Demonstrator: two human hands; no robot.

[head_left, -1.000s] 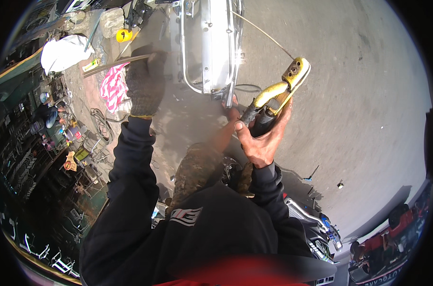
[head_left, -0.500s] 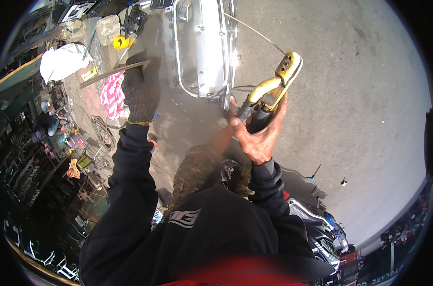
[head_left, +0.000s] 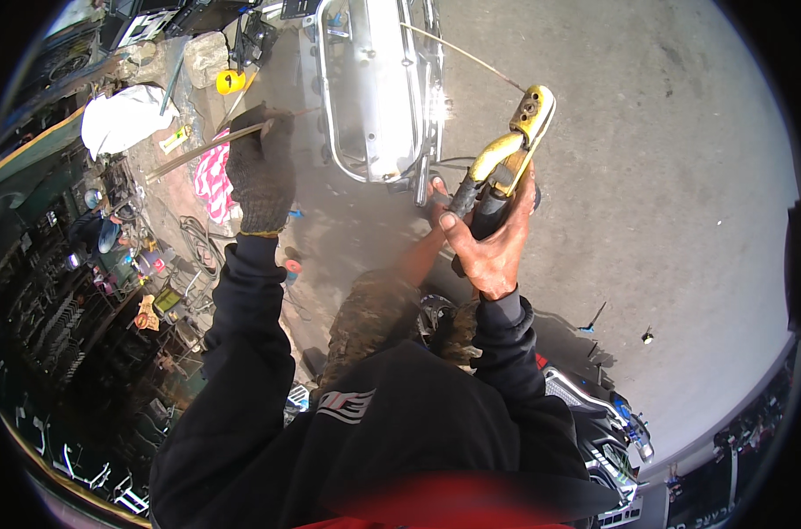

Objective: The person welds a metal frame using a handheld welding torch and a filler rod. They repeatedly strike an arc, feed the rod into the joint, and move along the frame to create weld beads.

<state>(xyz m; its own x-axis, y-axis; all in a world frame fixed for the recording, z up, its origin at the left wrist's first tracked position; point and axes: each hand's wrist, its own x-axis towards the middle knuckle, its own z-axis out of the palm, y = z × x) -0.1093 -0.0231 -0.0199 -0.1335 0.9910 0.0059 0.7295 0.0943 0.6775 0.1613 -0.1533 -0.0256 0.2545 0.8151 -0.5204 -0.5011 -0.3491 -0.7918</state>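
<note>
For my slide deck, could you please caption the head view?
Gloved left hand grips a bar; bare right hand holds a yellow clamp beside a metal frame.

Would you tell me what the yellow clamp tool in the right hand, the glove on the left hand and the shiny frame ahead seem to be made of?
The clamp tool looks like brass-coloured metal, worn, with a dark, probably rubber or plastic handle in the right hand. The glove on the left hand seems dark knitted fabric, judging by its coarse texture. The frame appears to be polished or chromed steel: it throws bright sun glare.
</note>
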